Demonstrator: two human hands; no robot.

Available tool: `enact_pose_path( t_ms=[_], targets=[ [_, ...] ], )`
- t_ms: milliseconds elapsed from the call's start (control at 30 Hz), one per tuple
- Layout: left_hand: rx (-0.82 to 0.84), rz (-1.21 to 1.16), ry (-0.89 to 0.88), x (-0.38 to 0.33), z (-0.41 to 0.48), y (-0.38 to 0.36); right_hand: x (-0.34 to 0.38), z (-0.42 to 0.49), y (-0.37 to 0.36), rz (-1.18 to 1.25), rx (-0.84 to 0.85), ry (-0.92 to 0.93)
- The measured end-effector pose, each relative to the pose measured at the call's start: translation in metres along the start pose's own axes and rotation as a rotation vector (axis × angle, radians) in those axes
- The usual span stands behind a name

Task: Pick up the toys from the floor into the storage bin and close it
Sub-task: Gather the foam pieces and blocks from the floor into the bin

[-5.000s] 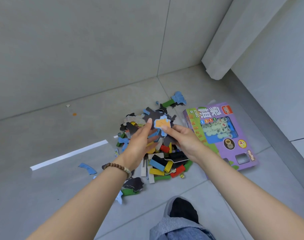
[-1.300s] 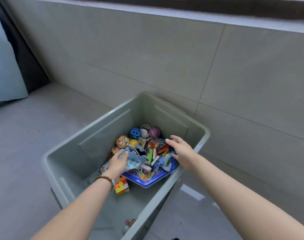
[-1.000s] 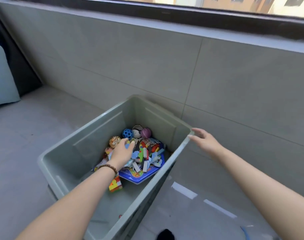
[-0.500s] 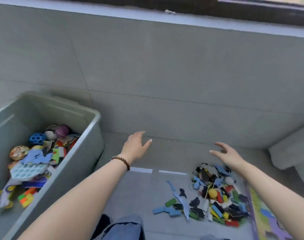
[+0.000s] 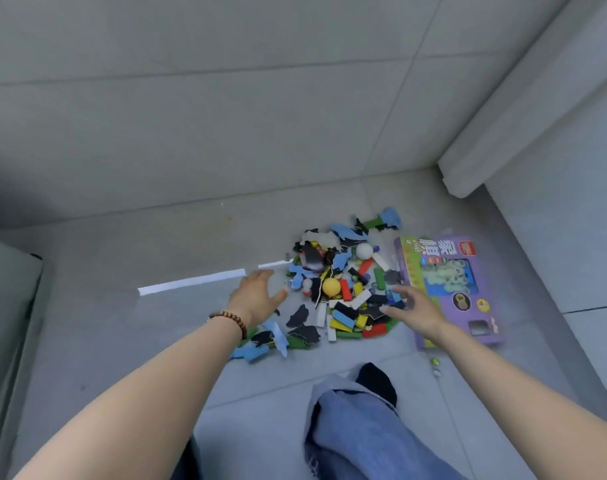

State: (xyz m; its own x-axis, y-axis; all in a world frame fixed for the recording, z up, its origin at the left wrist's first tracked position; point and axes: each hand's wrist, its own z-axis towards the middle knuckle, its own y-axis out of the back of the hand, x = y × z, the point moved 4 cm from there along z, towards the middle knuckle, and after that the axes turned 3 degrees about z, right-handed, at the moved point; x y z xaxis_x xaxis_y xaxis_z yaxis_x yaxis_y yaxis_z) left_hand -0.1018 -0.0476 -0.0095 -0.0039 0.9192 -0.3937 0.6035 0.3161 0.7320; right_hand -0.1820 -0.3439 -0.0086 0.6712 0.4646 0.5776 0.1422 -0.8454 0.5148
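We look down on a grey tiled floor (image 5: 115, 348) meeting a wall (image 5: 225, 116) of large grey tiles. A white strip (image 5: 191, 281), perhaps tape, lies across the floor. At upper right a pale boxed beam (image 5: 509, 109) slants down into the corner.

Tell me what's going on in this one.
A person leans over a heap of coloured blocks and foam puzzle pieces on the grey tiled floor, reaching in with both bare hands. The left hand is open at the heap's left edge. The right hand is open over its right side, beside a purple boxed game. Neither has a grip on anything. The grey storage bin shows at the far left.
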Motion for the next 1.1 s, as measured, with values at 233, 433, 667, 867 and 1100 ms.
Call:
enact_pose_path(
  t_ms=[233, 433, 667, 867, 1100],
  targets=[
    [0.017, 0.009, -0.064, -0.017, 0.002, -0.037, -0.067, -0.009, 0.007, 0.196, -0.220, -0.009],
    [0.032, 0.036, -0.118, -0.031, -0.001, -0.055, -0.116, -0.025, 0.021, 0.371, -0.430, -0.082],
    [0.037, 0.030, -0.145, -0.055, -0.002, -0.072, -0.172, -0.037, 0.003, 0.376, -0.470, -0.250],
    [0.022, -0.030, -0.161, -0.070, 0.004, -0.084, -0.179, -0.015, -0.023, 0.477, -0.584, -0.232],
    [-0.003, -0.129, -0.196, -0.081, 0.008, -0.090, -0.188, 0.001, -0.028, 0.529, -0.733, -0.216]
  ],
)
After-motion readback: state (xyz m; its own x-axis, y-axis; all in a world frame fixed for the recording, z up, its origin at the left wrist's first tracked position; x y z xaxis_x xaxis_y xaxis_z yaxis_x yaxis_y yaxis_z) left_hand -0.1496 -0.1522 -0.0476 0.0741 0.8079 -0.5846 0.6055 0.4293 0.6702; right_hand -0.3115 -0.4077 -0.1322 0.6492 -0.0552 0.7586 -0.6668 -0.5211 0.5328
